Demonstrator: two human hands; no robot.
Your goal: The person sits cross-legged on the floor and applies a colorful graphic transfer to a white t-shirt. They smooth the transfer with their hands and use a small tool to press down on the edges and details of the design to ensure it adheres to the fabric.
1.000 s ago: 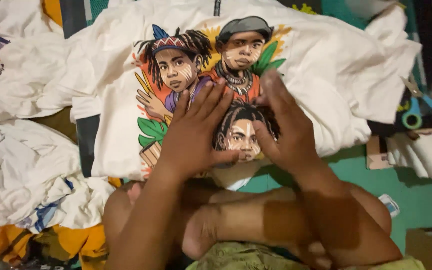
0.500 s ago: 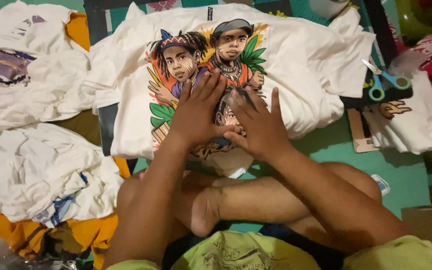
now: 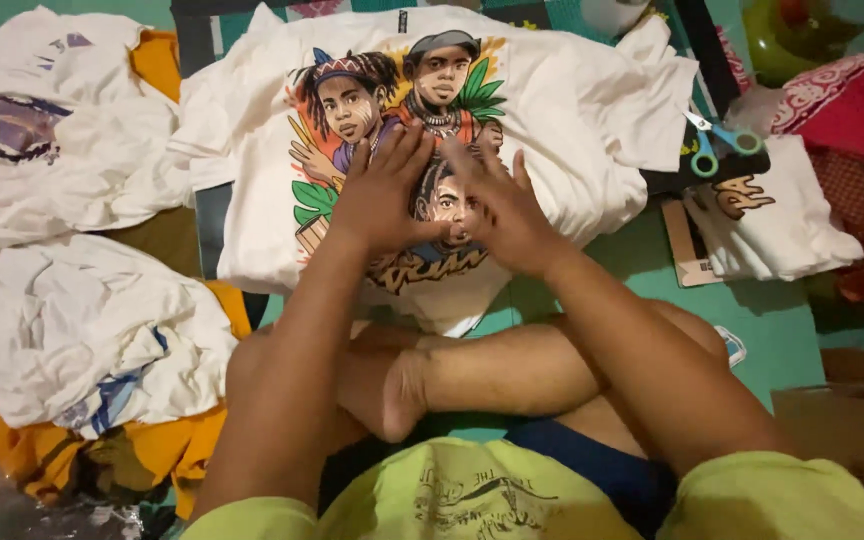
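Note:
A white T-shirt (image 3: pixel 572 110) with a colourful print of three cartoon figures lies spread on the green floor in front of me. My left hand (image 3: pixel 382 195) rests flat on the print, fingers spread. Just to its right, my right hand (image 3: pixel 502 205) also lies flat on the print with fingers apart, partly covering the lowest figure. Neither hand holds anything. My crossed bare legs (image 3: pixel 492 370) sit below the shirt's lower edge.
Piles of white and yellow shirts (image 3: pixel 72 320) lie at the left. Blue-and-green-handled scissors (image 3: pixel 717 140) lie at the right, beside a folded white printed shirt (image 3: pixel 772 225) and red cloth (image 3: pixel 842 105). A cardboard box (image 3: pixel 852 420) stands at the lower right.
Both hands have stayed pressed on the printed shirt, shifting slightly over it. The camera has tilted, so the shirt sits higher and more of the right side shows.

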